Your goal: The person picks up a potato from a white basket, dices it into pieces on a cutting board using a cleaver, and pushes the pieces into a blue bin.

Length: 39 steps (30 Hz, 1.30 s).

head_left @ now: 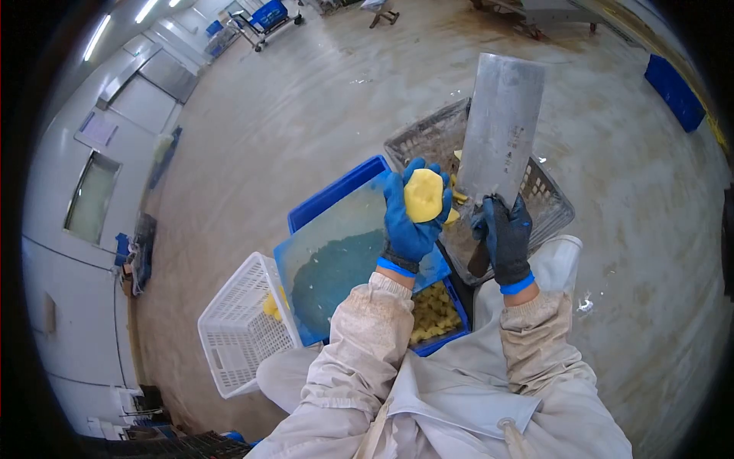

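Note:
My left hand [409, 226], in a blue glove, is closed round a peeled potato [423, 195] whose pale yellow face is turned up. In my right hand [507, 233], gloved in dark blue, is the brown handle of a cleaver [501, 126]. The broad grey blade points up and away from me, apart from the potato. Below my left hand lies a wet blue cutting board [336, 279], resting across a blue crate [462, 306] that holds yellow chunks [434, 314]. Under the cleaver stands a grey basket [554, 200] with some yellow pieces in it.
A white perforated basket [229, 348] with a few yellow pieces stands at the left. Wet concrete floor [283, 115] surrounds the work spot. Farther off are a cart with a blue bin [269, 14], a blue panel [674, 92] and a white wall with a door [145, 105].

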Motion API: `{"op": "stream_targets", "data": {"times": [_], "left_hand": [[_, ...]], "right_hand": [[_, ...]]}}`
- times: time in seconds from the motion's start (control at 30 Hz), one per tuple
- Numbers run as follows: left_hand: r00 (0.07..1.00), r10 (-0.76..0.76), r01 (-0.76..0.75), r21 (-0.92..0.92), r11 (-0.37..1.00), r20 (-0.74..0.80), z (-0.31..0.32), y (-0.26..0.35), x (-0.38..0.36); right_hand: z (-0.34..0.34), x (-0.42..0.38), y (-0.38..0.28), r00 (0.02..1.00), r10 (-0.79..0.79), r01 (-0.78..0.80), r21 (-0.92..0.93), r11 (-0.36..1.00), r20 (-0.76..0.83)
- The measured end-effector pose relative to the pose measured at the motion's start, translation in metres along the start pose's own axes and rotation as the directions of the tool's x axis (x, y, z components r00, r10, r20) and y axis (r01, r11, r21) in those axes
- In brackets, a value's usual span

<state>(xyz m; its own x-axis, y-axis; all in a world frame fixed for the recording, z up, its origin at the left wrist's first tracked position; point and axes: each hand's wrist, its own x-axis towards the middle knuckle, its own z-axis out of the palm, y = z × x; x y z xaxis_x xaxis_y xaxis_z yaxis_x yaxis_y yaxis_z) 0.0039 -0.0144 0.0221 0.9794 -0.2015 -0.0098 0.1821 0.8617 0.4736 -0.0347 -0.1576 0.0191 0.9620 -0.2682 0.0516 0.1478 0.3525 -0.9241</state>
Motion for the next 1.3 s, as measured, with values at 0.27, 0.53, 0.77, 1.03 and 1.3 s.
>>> {"op": "stream_targets", "data": {"times": [0.27, 0.53, 0.77, 1.03, 1.3], "left_hand": [[0.936, 0.257, -0.349, 0.697, 0.626, 0.238, -0.010, -0.007, -0.001], [0.939, 0.215, -0.341, 0.654, 0.675, 0.269, 0.004, -0.004, -0.011], [0.898, 0.261, -0.438, 0.765, 0.472, 0.353, 0.004, -0.010, -0.003], [0.960, 0.260, -0.222, 0.857, 0.464, 0.108, -0.010, -0.017, 0.013], [0.969, 0.143, -0.247, 0.770, 0.588, 0.202, -0.030, -0.029, 0.028]], "right_hand": [[0.008, -0.004, 0.027, 0.985, -0.099, 0.103, -0.018, 0.995, 0.143], [0.011, -0.004, 0.033, 0.988, -0.042, 0.048, -0.035, 0.998, 0.150], [0.012, 0.004, 0.039, 0.996, 0.036, -0.044, 0.103, 0.994, 0.085], [0.007, 0.005, 0.017, 0.964, 0.235, -0.262, 0.282, 0.923, 0.124], [-0.024, 0.037, 0.012, 0.916, 0.393, -0.360, 0.607, 0.709, 0.084]]}}
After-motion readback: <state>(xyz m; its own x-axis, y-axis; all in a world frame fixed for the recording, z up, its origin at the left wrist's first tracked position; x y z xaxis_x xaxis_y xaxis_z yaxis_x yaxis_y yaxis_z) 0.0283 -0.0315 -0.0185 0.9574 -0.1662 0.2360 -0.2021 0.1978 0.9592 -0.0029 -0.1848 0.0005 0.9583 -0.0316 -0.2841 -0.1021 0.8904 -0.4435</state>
